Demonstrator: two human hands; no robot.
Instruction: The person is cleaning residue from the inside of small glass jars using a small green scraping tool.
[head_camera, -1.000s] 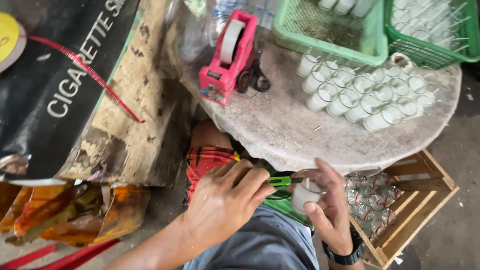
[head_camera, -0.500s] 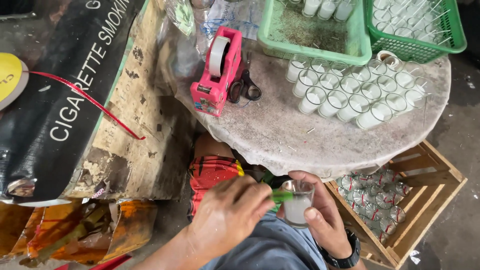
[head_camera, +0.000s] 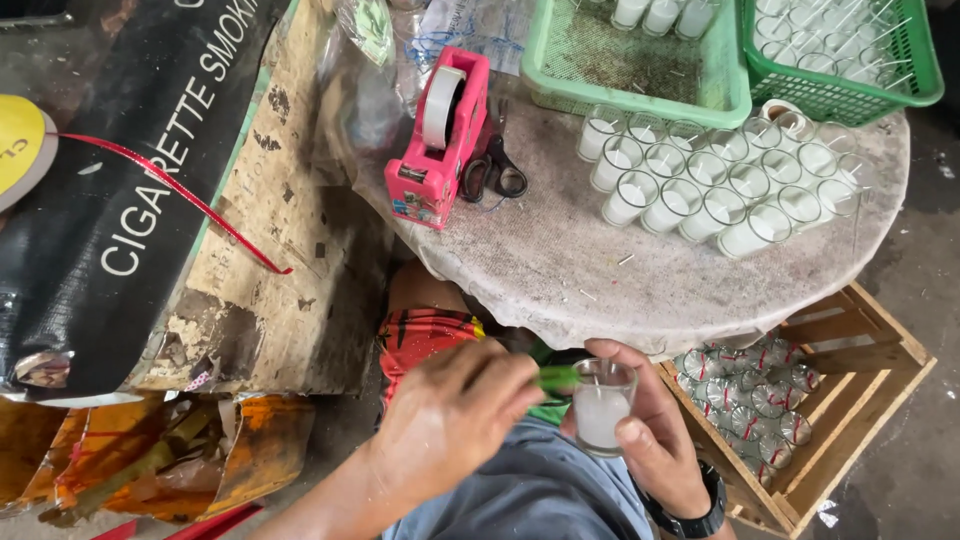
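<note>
My right hand (head_camera: 650, 430) holds a small clear glass of white wax (head_camera: 600, 405) upright over my lap. My left hand (head_camera: 450, 420) grips a green tool (head_camera: 557, 377) whose tip points at the rim of the glass. Just beyond my hands is a round stone table (head_camera: 620, 270). On it stand several more wax-filled glasses with wicks (head_camera: 720, 185), a pink tape dispenser (head_camera: 438, 140) and black scissors (head_camera: 495, 175).
Two green baskets (head_camera: 640, 60) (head_camera: 850, 60) with glasses sit at the table's far edge. A wooden crate (head_camera: 860, 400) of wrapped glasses (head_camera: 760, 385) stands on the floor at right. A worn board with a black banner (head_camera: 130, 190) leans at left.
My hands have drawn closer together. The glass has been turned upright in my right hand, and the green tool's tip now sits at its rim.
</note>
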